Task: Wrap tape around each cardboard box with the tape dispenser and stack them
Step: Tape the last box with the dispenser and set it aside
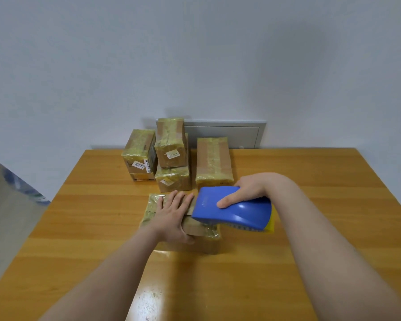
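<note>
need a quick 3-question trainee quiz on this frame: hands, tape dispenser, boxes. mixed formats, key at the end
1. True or false: the left hand lies flat on the tape-wrapped brown cardboard box nearest the person.
2. Which hand grips the blue plastic tape dispenser? A. left B. right C. both
3. Short answer: what small white things are stuck on the fronts of the stacked boxes at the back of the wooden table?
Key: 1 true. 2 B, the right hand. 3 paper labels.
</note>
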